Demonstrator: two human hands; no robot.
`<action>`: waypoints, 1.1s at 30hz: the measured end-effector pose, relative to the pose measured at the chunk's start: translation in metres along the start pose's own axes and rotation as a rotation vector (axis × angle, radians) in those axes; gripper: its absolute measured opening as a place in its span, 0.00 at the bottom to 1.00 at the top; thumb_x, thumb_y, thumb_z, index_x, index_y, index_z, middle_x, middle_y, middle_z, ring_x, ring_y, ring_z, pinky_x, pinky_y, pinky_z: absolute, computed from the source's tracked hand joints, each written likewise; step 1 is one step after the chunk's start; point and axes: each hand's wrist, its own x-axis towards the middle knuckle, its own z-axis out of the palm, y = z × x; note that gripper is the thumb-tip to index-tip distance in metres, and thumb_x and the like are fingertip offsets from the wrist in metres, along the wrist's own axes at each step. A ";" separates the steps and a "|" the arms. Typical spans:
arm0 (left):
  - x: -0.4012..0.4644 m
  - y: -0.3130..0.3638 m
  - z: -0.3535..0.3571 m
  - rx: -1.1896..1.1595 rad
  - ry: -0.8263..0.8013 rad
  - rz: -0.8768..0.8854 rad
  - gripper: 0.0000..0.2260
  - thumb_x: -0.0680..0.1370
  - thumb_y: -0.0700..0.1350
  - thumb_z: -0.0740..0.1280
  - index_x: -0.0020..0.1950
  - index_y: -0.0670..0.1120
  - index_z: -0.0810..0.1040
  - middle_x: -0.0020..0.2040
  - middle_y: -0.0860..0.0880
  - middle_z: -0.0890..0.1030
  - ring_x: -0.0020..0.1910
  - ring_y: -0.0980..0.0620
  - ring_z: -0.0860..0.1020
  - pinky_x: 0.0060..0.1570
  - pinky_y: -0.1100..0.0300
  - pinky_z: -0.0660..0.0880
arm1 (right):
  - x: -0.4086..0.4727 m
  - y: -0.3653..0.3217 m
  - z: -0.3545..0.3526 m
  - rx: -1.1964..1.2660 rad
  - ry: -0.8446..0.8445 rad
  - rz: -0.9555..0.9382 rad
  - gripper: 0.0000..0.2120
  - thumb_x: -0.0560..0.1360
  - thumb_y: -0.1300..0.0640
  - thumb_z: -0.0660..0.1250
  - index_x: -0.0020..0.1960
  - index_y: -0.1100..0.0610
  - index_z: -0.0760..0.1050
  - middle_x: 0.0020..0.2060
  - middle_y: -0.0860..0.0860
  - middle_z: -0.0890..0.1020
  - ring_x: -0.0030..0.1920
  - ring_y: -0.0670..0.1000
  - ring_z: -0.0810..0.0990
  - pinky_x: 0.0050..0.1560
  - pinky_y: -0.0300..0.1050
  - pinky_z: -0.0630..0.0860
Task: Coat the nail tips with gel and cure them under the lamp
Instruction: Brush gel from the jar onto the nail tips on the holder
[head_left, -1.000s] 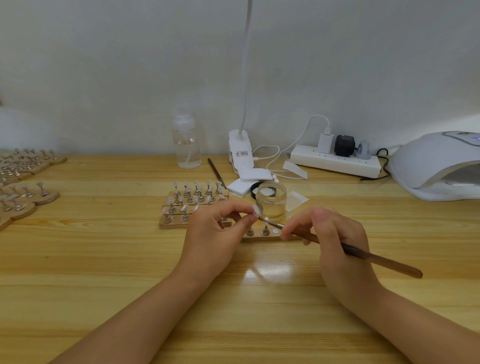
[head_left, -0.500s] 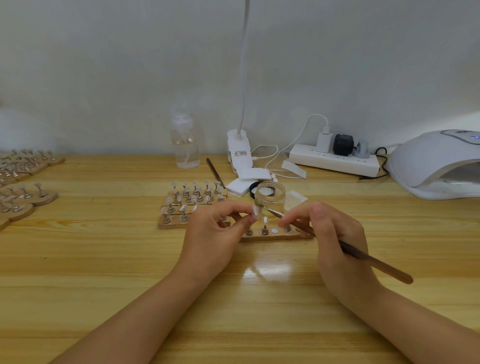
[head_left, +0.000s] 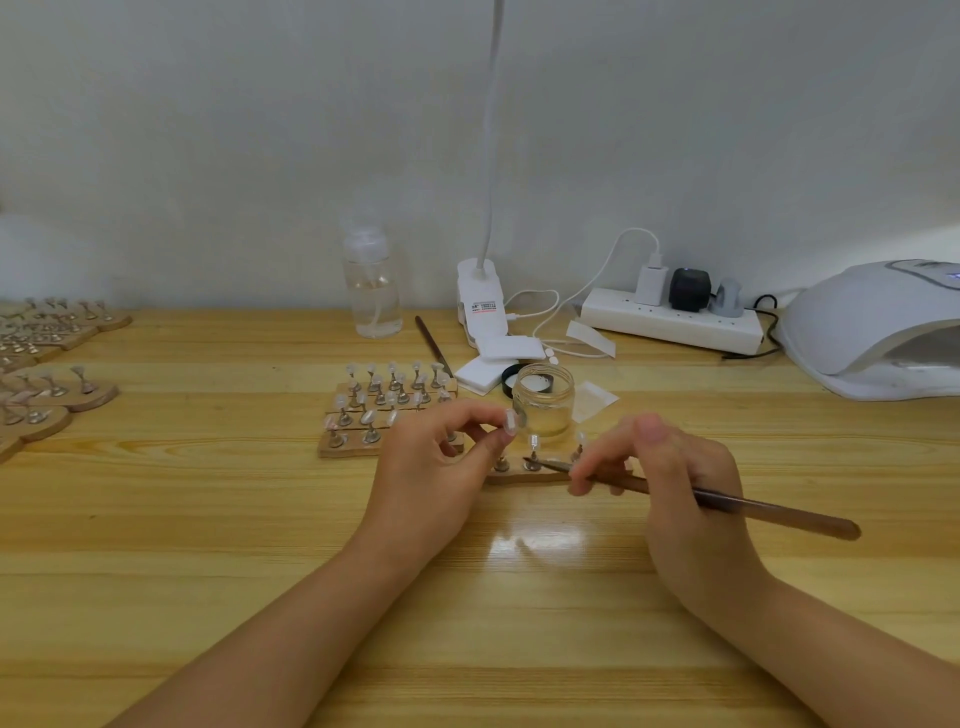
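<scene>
Head view is showing the left hand (head_left: 436, 457) pinching one nail tip (head_left: 510, 420) between thumb and forefinger, lifting it clear of the wooden holder strip (head_left: 519, 475), probably so its face is turning toward the eye. The right hand (head_left: 670, 467) is gripping a brush (head_left: 727, 501) pen-fashion, fingers curled tight round the shaft, bristles hanging low over the strip just beside the pegs and apart from the held tip. An open glass jar (head_left: 543, 405) is standing just behind the strip, handy for dipping. The curing lamp (head_left: 872, 332) is waiting well apart at the far right, its mouth facing the table (head_left: 260, 545).
</scene>
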 end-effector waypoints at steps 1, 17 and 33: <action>0.000 0.000 0.000 -0.001 0.002 -0.006 0.10 0.70 0.38 0.71 0.41 0.54 0.81 0.37 0.60 0.81 0.36 0.62 0.77 0.35 0.68 0.68 | 0.001 -0.001 0.000 -0.015 0.008 -0.007 0.21 0.75 0.48 0.50 0.34 0.51 0.77 0.32 0.46 0.81 0.36 0.42 0.78 0.41 0.36 0.70; 0.000 0.002 0.000 0.018 0.017 0.010 0.14 0.70 0.37 0.71 0.40 0.58 0.80 0.37 0.56 0.82 0.37 0.59 0.77 0.35 0.61 0.70 | 0.001 -0.002 0.000 -0.030 -0.009 0.007 0.21 0.75 0.47 0.51 0.33 0.52 0.78 0.31 0.46 0.81 0.35 0.42 0.78 0.43 0.41 0.71; -0.001 0.004 0.001 -0.071 0.007 0.010 0.11 0.71 0.33 0.69 0.45 0.49 0.82 0.40 0.52 0.80 0.37 0.65 0.76 0.31 0.76 0.69 | 0.003 -0.003 0.001 -0.078 0.001 -0.017 0.18 0.75 0.45 0.53 0.37 0.49 0.78 0.34 0.44 0.81 0.39 0.45 0.79 0.46 0.43 0.74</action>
